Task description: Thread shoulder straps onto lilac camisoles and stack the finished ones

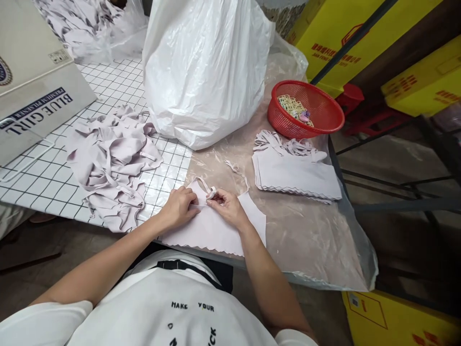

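A pale pinkish-grey fabric piece [212, 233] with a scalloped lower edge and thin straps lies flat at the table's front edge. My left hand [180, 206] rests on its upper left part, fingers curled and pressed to the cloth near the neckline. Pinched between the thumb and fingers of my right hand [228, 206] is a bunched bit of strap [212, 193]. Another strap [237, 172] trails loosely above the right hand. What the left fingertips grip is partly hidden.
Crumpled matching pieces [111, 158] are heaped on the left, beside a carton [39, 96]. A big white plastic bag [205, 72] stands behind. To the right are a neat stack of pieces [295, 173] and a red basket [306, 108] holding small tags. Yellow boxes [338, 43] stand beyond.
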Tool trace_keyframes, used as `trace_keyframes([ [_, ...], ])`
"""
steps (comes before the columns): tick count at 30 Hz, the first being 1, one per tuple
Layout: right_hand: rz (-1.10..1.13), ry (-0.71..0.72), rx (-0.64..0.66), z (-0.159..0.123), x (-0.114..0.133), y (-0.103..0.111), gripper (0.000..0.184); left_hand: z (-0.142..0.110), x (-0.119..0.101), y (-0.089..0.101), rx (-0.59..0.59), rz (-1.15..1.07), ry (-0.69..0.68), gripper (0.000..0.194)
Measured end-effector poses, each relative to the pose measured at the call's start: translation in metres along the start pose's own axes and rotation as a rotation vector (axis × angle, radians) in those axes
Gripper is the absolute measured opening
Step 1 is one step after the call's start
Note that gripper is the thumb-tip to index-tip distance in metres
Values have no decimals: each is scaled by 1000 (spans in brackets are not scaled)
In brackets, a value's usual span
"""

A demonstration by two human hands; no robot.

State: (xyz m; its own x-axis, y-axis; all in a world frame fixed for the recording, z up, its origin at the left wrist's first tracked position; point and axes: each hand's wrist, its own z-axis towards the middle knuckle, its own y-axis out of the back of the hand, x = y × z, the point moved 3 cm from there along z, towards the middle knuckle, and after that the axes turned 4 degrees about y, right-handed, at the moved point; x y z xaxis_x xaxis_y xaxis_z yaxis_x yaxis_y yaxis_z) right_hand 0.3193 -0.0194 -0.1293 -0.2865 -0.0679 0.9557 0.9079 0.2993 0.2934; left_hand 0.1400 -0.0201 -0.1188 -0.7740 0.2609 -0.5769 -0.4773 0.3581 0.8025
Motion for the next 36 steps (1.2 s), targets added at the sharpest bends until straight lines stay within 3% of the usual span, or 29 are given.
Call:
trace_keyframes([
  [21, -129, 136, 109, -6, 8, 2, 5, 0, 3, -6, -48, -143, 43, 14],
  [36, -70, 126, 35, -4, 7, -8, 6, 0, 1, -5, -12, -139, 66, 11],
])
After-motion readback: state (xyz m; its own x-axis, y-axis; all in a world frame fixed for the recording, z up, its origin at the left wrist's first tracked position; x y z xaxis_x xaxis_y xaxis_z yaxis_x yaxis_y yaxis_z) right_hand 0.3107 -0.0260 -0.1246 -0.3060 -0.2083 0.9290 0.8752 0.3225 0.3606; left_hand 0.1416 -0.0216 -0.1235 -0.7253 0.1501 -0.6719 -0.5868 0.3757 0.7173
